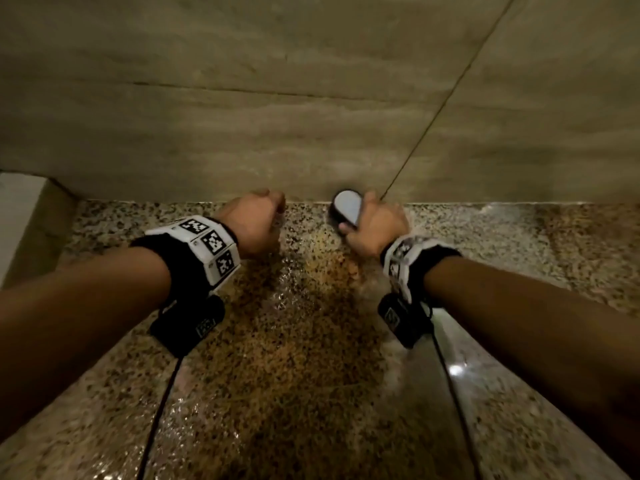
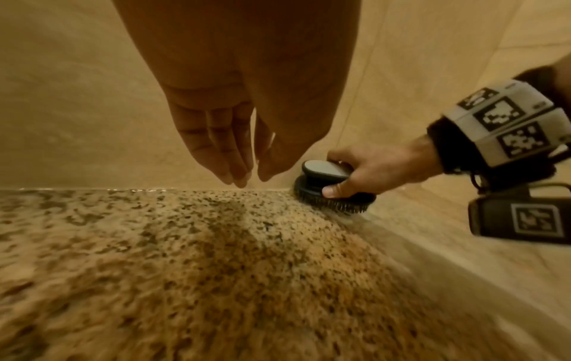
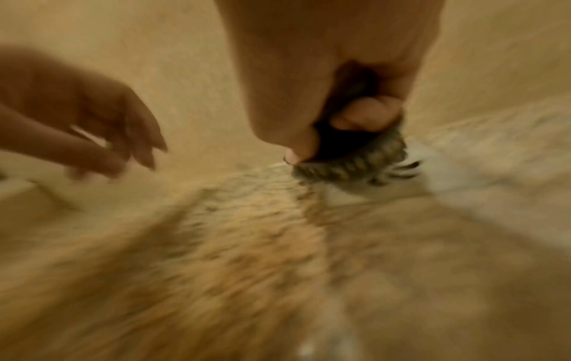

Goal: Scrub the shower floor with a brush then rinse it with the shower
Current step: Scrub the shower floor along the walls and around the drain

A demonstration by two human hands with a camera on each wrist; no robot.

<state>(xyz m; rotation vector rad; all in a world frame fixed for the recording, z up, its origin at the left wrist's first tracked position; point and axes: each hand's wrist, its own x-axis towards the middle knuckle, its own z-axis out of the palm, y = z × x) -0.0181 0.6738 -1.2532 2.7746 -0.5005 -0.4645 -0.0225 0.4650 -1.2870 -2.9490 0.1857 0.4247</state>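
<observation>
No readable brand or writing shows; the only markings are black-and-white square tag patterns on the wrist bands.

The right hand grips a round scrub brush, fingers and thumb curled round its smooth grey oval cap above a black disc with dark stiff bristles. The brush sits bristles-down on the shower floor at its far edge, against the wall.

The floor is speckled granite, brown, black and cream, glistening wet. The wall is beige, faintly veined tile with thin grout lines.

The left hand hangs just beside the brush, fingers loosely relaxed, holding nothing.
</observation>
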